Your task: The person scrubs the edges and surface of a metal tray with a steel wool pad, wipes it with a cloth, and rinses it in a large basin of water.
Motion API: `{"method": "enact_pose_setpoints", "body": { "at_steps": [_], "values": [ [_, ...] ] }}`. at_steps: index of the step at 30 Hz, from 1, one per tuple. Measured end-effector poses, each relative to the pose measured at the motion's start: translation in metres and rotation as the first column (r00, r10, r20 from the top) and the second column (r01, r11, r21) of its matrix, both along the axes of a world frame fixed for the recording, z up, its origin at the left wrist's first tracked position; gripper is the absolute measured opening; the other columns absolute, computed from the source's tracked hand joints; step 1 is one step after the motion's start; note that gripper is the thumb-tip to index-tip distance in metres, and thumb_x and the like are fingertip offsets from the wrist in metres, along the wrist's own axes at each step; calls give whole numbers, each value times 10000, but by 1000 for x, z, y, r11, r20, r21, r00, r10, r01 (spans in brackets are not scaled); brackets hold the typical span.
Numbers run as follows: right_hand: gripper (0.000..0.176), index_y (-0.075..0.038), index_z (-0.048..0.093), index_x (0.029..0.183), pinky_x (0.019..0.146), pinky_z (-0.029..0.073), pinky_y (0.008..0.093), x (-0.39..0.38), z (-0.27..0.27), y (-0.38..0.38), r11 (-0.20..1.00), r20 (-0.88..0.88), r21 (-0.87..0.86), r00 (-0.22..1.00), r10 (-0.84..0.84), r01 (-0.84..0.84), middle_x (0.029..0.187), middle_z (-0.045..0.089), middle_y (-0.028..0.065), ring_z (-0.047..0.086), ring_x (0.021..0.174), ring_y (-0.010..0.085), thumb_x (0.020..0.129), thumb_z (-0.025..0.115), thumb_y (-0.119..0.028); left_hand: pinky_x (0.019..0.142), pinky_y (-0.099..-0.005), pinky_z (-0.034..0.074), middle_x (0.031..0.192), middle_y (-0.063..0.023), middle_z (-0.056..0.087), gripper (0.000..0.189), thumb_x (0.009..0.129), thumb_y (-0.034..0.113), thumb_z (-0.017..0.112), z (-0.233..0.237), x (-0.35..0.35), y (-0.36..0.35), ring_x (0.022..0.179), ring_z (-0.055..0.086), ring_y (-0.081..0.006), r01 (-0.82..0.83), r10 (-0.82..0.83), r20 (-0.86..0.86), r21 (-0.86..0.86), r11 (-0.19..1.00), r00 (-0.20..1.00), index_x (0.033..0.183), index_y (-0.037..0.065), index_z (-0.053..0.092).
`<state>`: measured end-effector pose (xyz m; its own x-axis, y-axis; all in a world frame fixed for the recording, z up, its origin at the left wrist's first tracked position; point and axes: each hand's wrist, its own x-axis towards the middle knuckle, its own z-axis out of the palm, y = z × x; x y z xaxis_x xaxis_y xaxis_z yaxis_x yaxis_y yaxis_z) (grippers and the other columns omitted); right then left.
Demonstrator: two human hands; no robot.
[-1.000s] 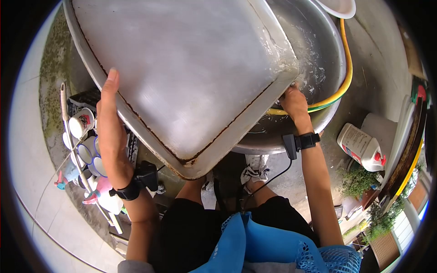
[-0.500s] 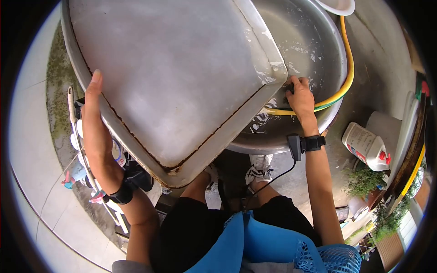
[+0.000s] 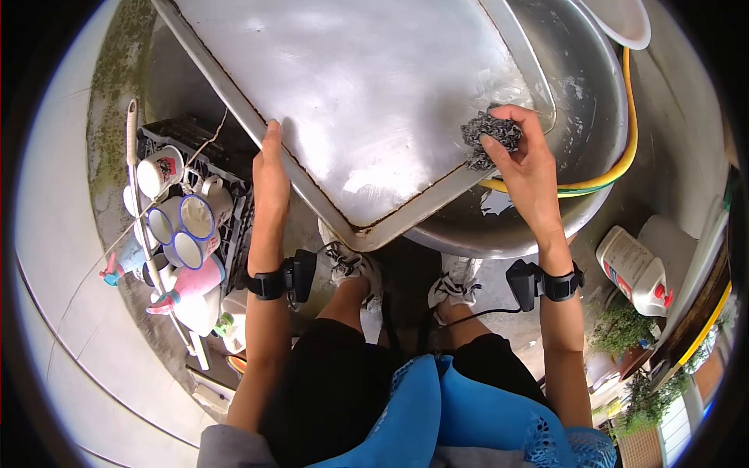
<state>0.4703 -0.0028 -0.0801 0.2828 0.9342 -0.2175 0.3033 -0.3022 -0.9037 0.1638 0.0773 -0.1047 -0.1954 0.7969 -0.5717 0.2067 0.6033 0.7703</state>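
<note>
A large metal tray (image 3: pixel 374 86) with rusty inner seams lies tilted over a round metal basin (image 3: pixel 601 117) holding water. My left hand (image 3: pixel 271 175) grips the tray's left rim, thumb on top and fingers hidden beneath. In my right hand (image 3: pixel 530 160) is a grey steel wool scrubber (image 3: pixel 490 138), pinched between thumb and fingers at the tray's lower right corner area. A yellow hose (image 3: pixel 630 125) curves along the basin's right side and dips inside it.
At the left stands a black crate (image 3: pixel 234 226) with enamel mugs (image 3: pixel 197 216) and a long-handled stick (image 3: pixel 133 148). A white jug (image 3: pixel 633 269) with a red cap and potted plants (image 3: pixel 616 331) are at the right. A white bowl (image 3: pixel 624 19) sits at the top right.
My right hand has come up out of the basin with the scrubber now visible over the tray. The tray and my left hand appear further right and higher in view.
</note>
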Motion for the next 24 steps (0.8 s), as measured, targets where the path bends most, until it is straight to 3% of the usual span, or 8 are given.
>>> {"method": "enact_pose_setpoints", "body": {
  "at_steps": [4, 7, 9, 10, 11, 13, 17, 24],
  "values": [
    [320, -139, 597, 1137, 774, 547, 351, -39, -15, 13, 950, 221, 73, 933, 283, -305, 1224, 581, 121, 661, 897, 288, 848, 712, -63, 897, -309, 464, 1136, -189, 642, 727, 996, 517, 455, -24, -3, -4, 1019, 613, -217, -57, 57, 20, 12, 998, 998, 1245, -160, 548],
    [319, -163, 604, 1126, 775, 551, 410, -58, -19, 18, 927, 338, -132, 864, 374, -350, 1341, 496, 150, 636, 954, 347, 836, 727, -114, 884, -308, 462, 1120, -159, 646, 696, 995, 507, 470, -38, -8, -2, 987, 604, -202, 0, -3, -59, -43, 999, 998, 1266, -129, 553],
    [325, -148, 603, 1117, 764, 555, 412, -65, -22, 15, 916, 458, -71, 803, 382, -396, 1344, 468, 150, 637, 949, 334, 824, 742, -154, 844, -314, 466, 1080, -139, 651, 660, 992, 492, 491, -53, -8, -4, 937, 596, -187, -60, 61, -31, 36, 998, 998, 1260, -106, 569],
    [321, -143, 602, 1110, 752, 558, 407, -67, -19, 13, 898, 556, -65, 732, 395, -435, 1300, 479, 150, 638, 927, 333, 821, 740, -144, 647, -287, 457, 848, -49, 588, 560, 947, 492, 585, -61, -8, -3, 722, 559, -142, -107, 105, 22, 86, 991, 994, 1131, -37, 607],
    [317, -138, 602, 1104, 740, 560, 402, -69, -16, 11, 878, 647, -64, 650, 399, -474, 1256, 490, 149, 638, 905, 332, 818, 739, -135, 647, -287, 457, 848, -49, 588, 560, 947, 492, 585, -68, -12, -7, 722, 559, -142, -121, 120, 24, 79, 989, 993, 1131, -37, 607],
    [314, -145, 614, 1110, 728, 554, 417, -68, -16, 5, 863, 645, -127, 620, 446, -488, 1232, 503, 142, 649, 861, 334, 821, 736, -131, 807, -331, 471, 1020, -146, 664, 609, 967, 456, 523, -61, -4, -7, 904, 607, -199, -83, 83, -48, 11, 997, 995, 1205, -100, 600],
    [318, -126, 603, 1087, 691, 564, 400, -71, -16, 6, 805, 635, -213, 548, 545, -554, 1114, 498, 128, 644, 858, 301, 796, 722, -76, 811, -385, 479, 931, -214, 683, 547, 953, 419, 514, -52, 1, -7, 861, 650, -300, -16, 31, -197, 76, 997, 980, 1136, -82, 633],
    [251, -106, 613, 1020, 644, 567, 373, -103, -28, 29, 732, 665, -161, 475, 576, -662, 1041, 523, 133, 659, 803, 281, 797, 728, -107, 891, -431, 474, 1020, -269, 681, 530, 948, 415, 489, -52, 2, -6, 984, 650, -398, -22, 32, -209, 52, 998, 977, 1162, -47, 635]
  ]
}}
